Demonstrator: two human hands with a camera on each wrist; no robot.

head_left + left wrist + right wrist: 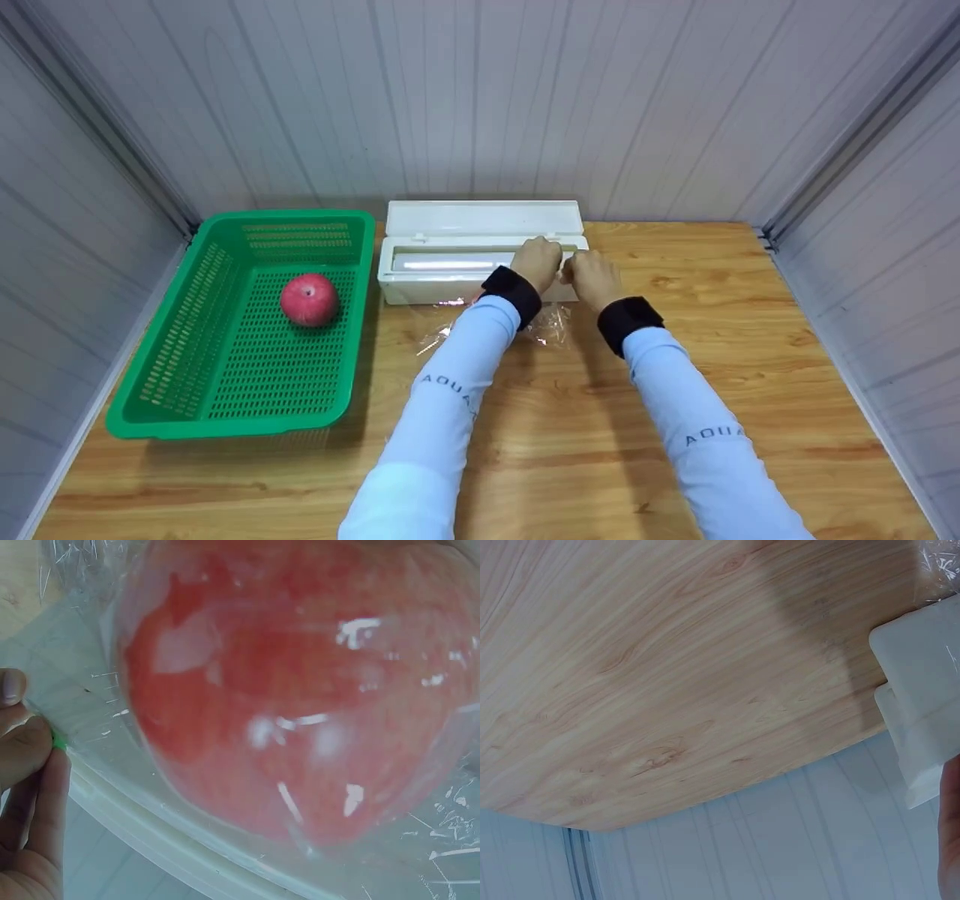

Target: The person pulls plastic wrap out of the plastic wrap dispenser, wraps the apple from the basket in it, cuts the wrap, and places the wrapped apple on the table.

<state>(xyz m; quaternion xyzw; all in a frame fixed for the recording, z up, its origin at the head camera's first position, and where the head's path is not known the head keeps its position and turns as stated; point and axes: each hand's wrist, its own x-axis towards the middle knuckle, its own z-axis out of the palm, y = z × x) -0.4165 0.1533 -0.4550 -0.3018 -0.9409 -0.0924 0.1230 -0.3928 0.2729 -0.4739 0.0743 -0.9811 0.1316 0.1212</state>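
Observation:
A white cling film dispenser lies at the back of the table, its lid raised and a roll inside. My left hand is at its front right part. In the left wrist view, fingers pinch a small green piece at the dispenser's edge. Beside it, my right hand has curled fingers near the dispenser's right end; what lies between them is hidden. Clear film spreads in front. Under it sits a round red fruit, mostly hidden by my left arm in the head view.
On the left stands a green perforated basket with a red round fruit in it. Pale panel walls enclose the wooden table at the back and both sides.

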